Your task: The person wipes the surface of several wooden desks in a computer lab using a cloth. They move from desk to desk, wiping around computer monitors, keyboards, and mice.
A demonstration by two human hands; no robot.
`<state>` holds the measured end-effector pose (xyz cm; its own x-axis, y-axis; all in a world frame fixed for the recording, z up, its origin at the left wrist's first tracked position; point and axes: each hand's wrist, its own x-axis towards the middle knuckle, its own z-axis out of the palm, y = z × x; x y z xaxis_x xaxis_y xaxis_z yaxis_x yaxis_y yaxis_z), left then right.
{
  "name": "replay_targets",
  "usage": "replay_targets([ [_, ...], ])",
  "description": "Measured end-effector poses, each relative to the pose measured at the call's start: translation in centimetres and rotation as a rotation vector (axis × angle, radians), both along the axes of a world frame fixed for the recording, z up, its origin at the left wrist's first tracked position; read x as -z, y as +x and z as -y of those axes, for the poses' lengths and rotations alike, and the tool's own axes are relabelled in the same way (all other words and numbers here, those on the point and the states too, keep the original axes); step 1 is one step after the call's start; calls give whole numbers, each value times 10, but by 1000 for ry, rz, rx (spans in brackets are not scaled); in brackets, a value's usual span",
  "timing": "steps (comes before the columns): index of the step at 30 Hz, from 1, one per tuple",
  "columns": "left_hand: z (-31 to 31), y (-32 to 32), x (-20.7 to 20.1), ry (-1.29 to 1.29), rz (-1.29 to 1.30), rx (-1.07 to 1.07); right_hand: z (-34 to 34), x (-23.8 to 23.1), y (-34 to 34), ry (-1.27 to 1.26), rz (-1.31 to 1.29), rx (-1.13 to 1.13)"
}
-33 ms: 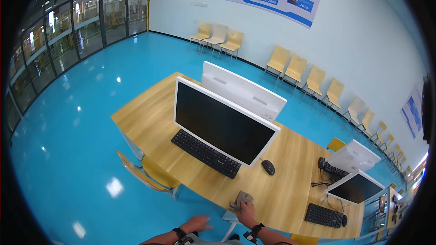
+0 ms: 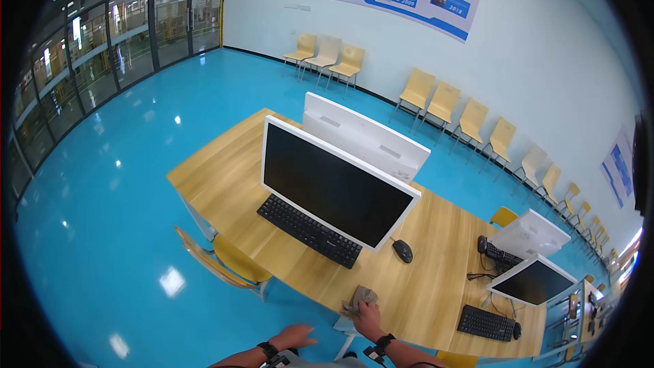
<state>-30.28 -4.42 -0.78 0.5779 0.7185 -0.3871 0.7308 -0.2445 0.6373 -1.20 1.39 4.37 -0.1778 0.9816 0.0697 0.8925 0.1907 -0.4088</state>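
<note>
My right hand (image 2: 368, 320) grips a crumpled grey-brown cloth (image 2: 361, 300) against the wooden tabletop (image 2: 429, 279), at its near edge. Some of the cloth bunches up beyond the fingers, and part of it is hidden beneath them. Off the table to the left, my left hand (image 2: 295, 336) hovers over the blue floor with its fingers stretched out, holding nothing. A black mouse (image 2: 402, 251) lies beyond the cloth, slightly to the right. Further left, a black keyboard (image 2: 308, 230) rests in front of a white-framed monitor (image 2: 335, 180) with a dark screen.
Another monitor (image 2: 361, 138) stands back to back with the first. On the right are a tilted monitor (image 2: 535, 281), a second keyboard (image 2: 486, 322) and loose cables. A yellow chair (image 2: 238, 259) is tucked at the table's left side. Several chairs line the wall.
My right hand and the cloth have shifted very slightly to the left along the tabletop. My left hand stays almost where it was.
</note>
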Motion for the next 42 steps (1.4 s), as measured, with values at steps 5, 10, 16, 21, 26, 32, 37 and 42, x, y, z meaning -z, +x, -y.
replay_targets([
  [5,-1,-23,1,-89,-38,-15,-17,0,-31,-2,19,-39],
  [10,1,-31,16,-34,-90,-102,-19,7,-25,43,6,-114],
  [16,2,-24,25,-42,-115,-123,0,7,10,-48,5,-106],
  [21,2,-6,50,3,-133,-122,35,29,74,-12,-34,-28],
  [26,-2,26,31,-20,-77,-107,90,25,153,53,0,145],
  [32,13,41,-4,-137,-132,-129,141,26,260,-17,115,489],
  [37,22,30,2,-170,-165,-138,120,29,281,-123,130,763],
  [42,42,11,14,-197,-141,-271,88,26,229,-102,145,582],
])
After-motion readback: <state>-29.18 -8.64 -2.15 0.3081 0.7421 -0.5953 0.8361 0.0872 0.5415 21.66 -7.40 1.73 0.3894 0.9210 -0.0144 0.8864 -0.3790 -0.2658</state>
